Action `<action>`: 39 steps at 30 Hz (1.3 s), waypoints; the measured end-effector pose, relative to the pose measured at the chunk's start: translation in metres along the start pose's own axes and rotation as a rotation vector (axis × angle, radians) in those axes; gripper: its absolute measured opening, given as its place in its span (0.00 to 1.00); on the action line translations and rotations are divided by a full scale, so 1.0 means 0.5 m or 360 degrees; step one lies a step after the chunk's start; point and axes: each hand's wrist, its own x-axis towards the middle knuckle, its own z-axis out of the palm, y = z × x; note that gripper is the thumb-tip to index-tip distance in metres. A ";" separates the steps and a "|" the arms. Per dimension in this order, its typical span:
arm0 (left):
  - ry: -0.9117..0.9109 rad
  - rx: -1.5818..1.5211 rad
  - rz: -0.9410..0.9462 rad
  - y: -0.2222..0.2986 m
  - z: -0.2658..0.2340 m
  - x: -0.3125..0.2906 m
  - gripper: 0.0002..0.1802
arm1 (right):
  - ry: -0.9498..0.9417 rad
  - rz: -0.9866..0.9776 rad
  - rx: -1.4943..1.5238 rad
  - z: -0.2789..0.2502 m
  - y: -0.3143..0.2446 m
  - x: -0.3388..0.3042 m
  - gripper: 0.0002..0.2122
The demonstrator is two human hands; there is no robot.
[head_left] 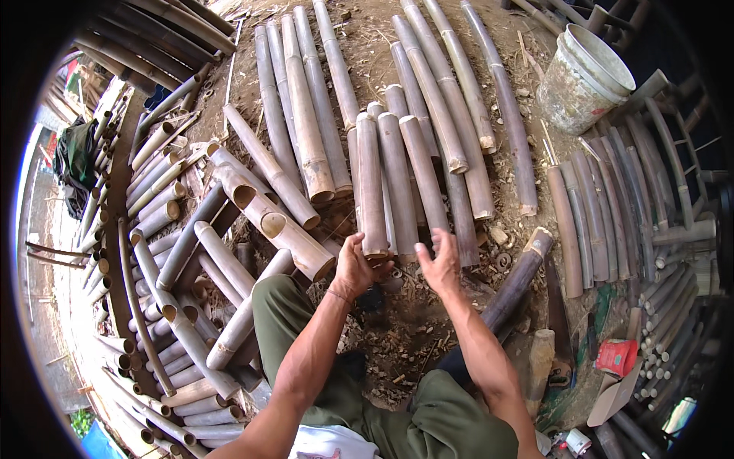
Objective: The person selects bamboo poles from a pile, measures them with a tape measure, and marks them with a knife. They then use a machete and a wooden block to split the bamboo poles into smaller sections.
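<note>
In front of me a bundle of cut bamboo poles lies with its near ends toward my lap. My left hand is closed around the near end of one bamboo pole, thumb on its left side and fingers curled beneath. My right hand is open, fingers spread and pointing forward. It is close to the near end of another bamboo pole; whether it touches that pole I cannot tell. A third bamboo pole lies between these two.
More bamboo poles lie on the dirt ahead, and stacked bamboo fills the left. A dirty white bucket stands far right. Nearer right are a dark pole, a red container and a piece of cardboard. Shavings litter the ground.
</note>
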 end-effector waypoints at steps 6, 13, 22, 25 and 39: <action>0.0194 0.0097 0.0141 -0.012 0.001 0.004 0.28 | -0.0212 -0.0052 -0.0128 0.064 -0.010 -0.015 0.42; 0.0289 0.0430 0.0579 -0.044 -0.041 -0.014 0.27 | -0.0889 0.1050 0.2340 -0.037 -0.022 -0.014 0.31; 0.0671 0.1970 0.1043 -0.128 0.047 0.002 0.47 | -0.0113 0.0109 0.0940 -0.128 -0.056 -0.010 0.31; 0.0371 0.2789 0.1041 -0.148 0.053 0.020 0.46 | 0.0145 -0.0050 0.0365 -0.128 0.003 0.026 0.37; 0.0819 0.2924 0.0829 -0.052 -0.021 0.071 0.58 | 0.0366 -0.0181 -0.0544 -0.080 0.022 -0.023 0.29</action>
